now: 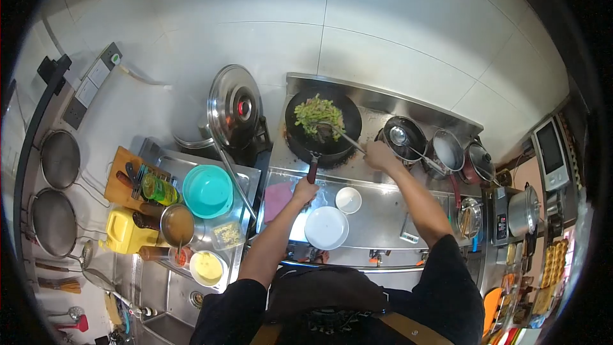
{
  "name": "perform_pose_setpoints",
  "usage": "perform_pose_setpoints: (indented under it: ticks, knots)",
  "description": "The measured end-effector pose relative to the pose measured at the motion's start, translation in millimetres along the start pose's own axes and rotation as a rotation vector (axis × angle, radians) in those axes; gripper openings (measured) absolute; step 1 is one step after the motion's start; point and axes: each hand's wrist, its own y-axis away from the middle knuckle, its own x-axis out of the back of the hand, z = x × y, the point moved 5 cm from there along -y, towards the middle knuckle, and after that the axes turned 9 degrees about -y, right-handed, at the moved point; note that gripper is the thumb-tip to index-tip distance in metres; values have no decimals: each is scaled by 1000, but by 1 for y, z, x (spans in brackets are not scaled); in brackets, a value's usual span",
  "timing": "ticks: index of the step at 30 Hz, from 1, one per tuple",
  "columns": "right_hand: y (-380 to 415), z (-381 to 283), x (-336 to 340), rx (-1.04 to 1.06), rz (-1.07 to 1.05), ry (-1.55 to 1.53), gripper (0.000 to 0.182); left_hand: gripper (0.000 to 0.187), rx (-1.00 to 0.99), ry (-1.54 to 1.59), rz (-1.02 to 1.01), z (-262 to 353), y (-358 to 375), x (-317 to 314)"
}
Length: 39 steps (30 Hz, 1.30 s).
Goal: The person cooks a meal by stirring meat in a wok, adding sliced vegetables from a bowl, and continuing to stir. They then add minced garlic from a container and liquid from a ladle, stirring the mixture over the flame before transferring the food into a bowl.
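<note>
A black wok [350, 110] sits on the stove, with chopped green vegetables and small pinkish-brown pieces [317, 114] heaped in its upper left part. My left hand [305, 191] is closed around the wok's dark handle [313, 171], which points toward me. In my right hand [381, 156] is the handle of a long metal spatula [350, 140]; its head rests against the food and is partly hidden by it. A pink cloth [277, 200] lies left of my left hand. Below the wok are a white plate [326, 227] and a small white bowl [348, 200].
Right of the wok stand a pan with a ladle [398, 135], a saucepan [448, 148] and a lidded red pot [479, 163]. A large metal lid [234, 105] leans at left. A turquoise bowl [207, 190], yellow jug [125, 231] and sauce pot [177, 225] crowd the left counter.
</note>
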Motion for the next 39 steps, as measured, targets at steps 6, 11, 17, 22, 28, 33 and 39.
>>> perform_pose_setpoints:
  ticks: [6, 11, 17, 22, 28, 33, 39]
  knots:
    - [-32, 6, -21, 5, 49, 51, 27, 26, 47, -124, 34, -1, 2, -3]
    - [6, 5, -2, 35, -68, 58, 29, 29, 52, -104, 29, -15, -9, -8]
    - [50, 0, 16, 81, -99, 252, 20, 12, 32, 27, 42, 1, 3, -18]
    - [-15, 11, -24, 7, 32, 42, 22, 16, 35, -26, 75, -3, 1, -31]
    - [37, -36, 98, 33, -230, 132, 24, 23, 112, -93, 93, -1, 4, -31]
    - [30, -49, 98, 114, -280, 363, 20, 28, 115, -117, 139, 1, 4, -38]
    - [-54, -1, -27, 73, -8, 161, 19, 35, 149, -102, 145, 14, 17, -33]
